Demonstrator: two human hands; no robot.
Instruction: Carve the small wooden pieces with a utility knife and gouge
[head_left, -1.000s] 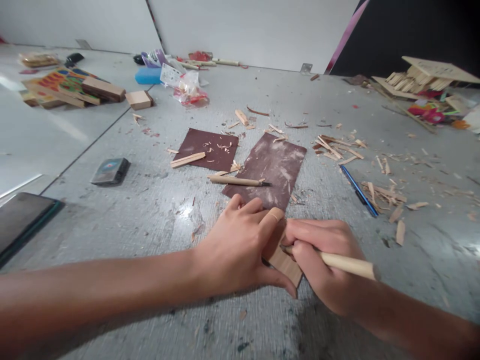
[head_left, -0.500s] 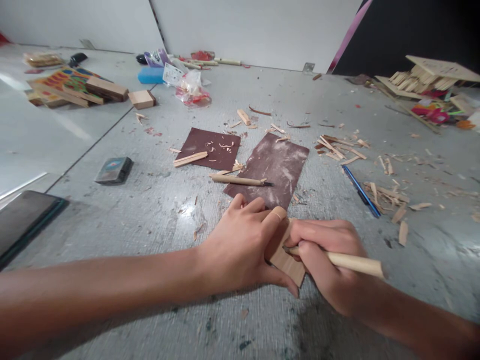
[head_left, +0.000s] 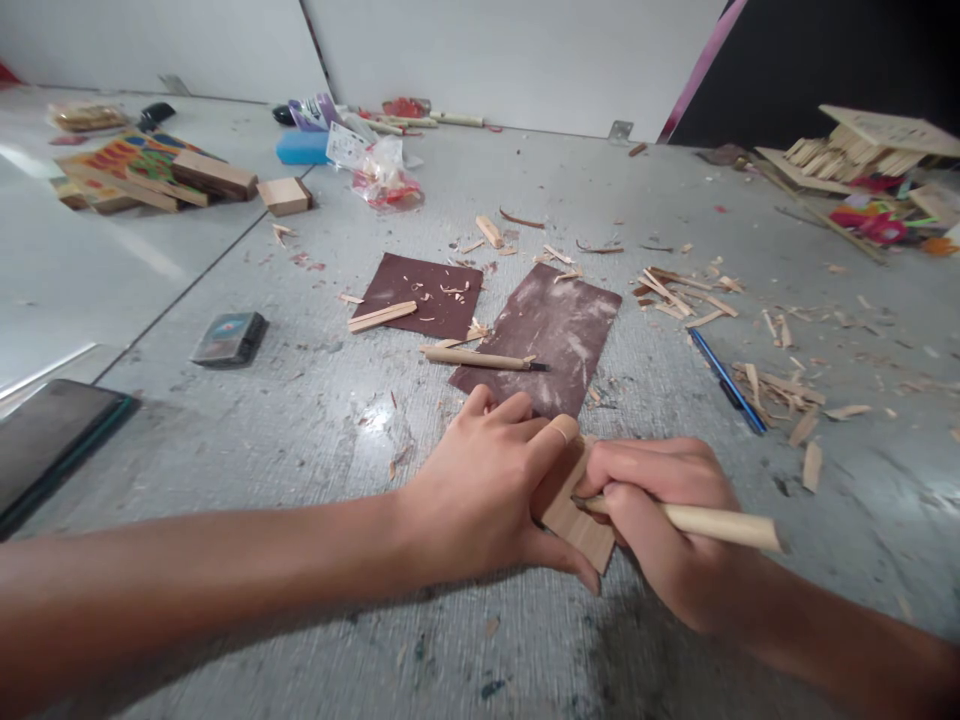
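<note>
A thin light wooden piece [head_left: 585, 525] lies on the grey table, partly hidden by both hands. My left hand [head_left: 499, 480] grips it from the left, with the thumb along its near edge and the fingers over its far end. A wooden-handled carving tool [head_left: 724, 525] is in my right hand [head_left: 667, 510], its tip down on the wooden piece. Just beyond my left hand, a second wooden-handled tool [head_left: 480, 358] rests partly on a dusty brown sandpaper sheet [head_left: 559, 320]. A smaller sandpaper sheet [head_left: 450, 290] with shavings is to its left.
A blue pen [head_left: 726, 380] lies beside wood shavings [head_left: 784, 390] at the right. On the left are a small dark box [head_left: 227, 340] and a phone [head_left: 60, 450]. Wood blocks [head_left: 214, 175], plastic bags [head_left: 382, 172] and a stick pile [head_left: 847, 155] stand farther back.
My right hand and its tool have shifted slightly to the right. My left hand keeps nearly the same place on the wooden piece.
</note>
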